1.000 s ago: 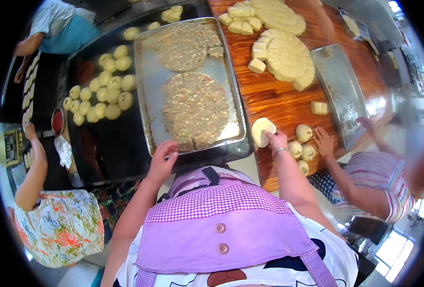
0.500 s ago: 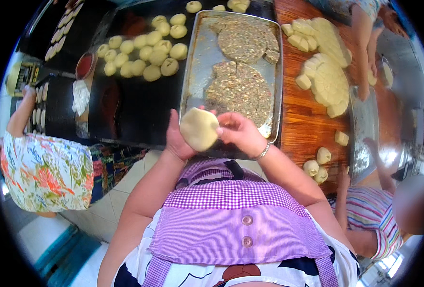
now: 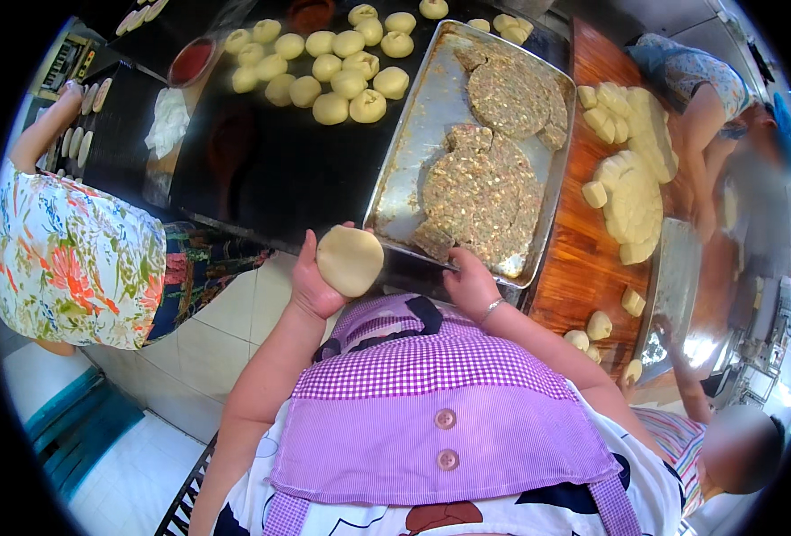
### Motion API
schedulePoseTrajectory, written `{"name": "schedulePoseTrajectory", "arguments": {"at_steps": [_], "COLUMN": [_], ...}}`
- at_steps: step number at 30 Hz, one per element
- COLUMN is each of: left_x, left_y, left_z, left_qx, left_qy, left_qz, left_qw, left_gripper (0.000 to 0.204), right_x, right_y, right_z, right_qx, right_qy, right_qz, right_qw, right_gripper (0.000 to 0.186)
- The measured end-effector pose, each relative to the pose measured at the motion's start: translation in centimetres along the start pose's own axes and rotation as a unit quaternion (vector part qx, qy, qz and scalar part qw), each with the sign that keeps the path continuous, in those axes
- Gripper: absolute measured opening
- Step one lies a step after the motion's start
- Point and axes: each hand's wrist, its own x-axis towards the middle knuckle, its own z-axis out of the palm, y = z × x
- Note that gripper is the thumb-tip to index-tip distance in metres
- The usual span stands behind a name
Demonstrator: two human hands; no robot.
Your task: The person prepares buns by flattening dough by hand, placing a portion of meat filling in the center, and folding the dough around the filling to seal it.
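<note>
A flat, pale dough disc (image 3: 350, 261) lies across the palm and fingers of my left hand (image 3: 318, 288), its thumb standing up beside the edge. My right hand (image 3: 470, 284) is at the near rim of the metal tray (image 3: 403, 170), close to the lower edge of the chopped filling. Its fingers are curled together, and whatever is between them is hidden. Two thick, flattened mounds of speckled filling lie in the tray, a near mound (image 3: 483, 201) and a far mound (image 3: 513, 94), with loose broken pieces at their edges.
Several dough balls (image 3: 348, 84) sit on the black table left of the tray. Cut dough (image 3: 632, 201) lies on the wooden board (image 3: 561, 268) at right. A red bowl (image 3: 192, 62) and white cloth (image 3: 167, 122) are at left. Co-workers stand on both sides.
My right hand has let go of the dough disc and moved right to the tray's near edge. The disc stays in my left hand. The whole view has shifted and turned.
</note>
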Motion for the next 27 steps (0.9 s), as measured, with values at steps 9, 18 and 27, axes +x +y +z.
{"name": "schedulePoseTrajectory", "arguments": {"at_steps": [9,18,27], "left_x": [1.5,3.1,3.5], "left_y": [-0.7,0.4,1.5], "left_z": [1.0,1.0,1.6], "left_qx": [0.02,0.03,0.011], "left_qy": [-0.002,0.006,0.025], "left_qz": [-0.053,-0.06,-0.072], "left_qw": [0.998,0.998,0.997], "left_gripper": [0.062,0.06,0.053], "right_x": [1.6,3.1,2.9], "right_y": [-4.0,-3.6,-4.4], "right_z": [-0.8,-1.7,-1.2], "right_qx": [-0.12,-0.237,-0.226], "right_qy": [-0.06,0.011,-0.053], "right_qz": [0.073,-0.055,-0.015], "right_qw": [0.988,0.97,0.973], "right_gripper": [0.064,0.064,0.064]}}
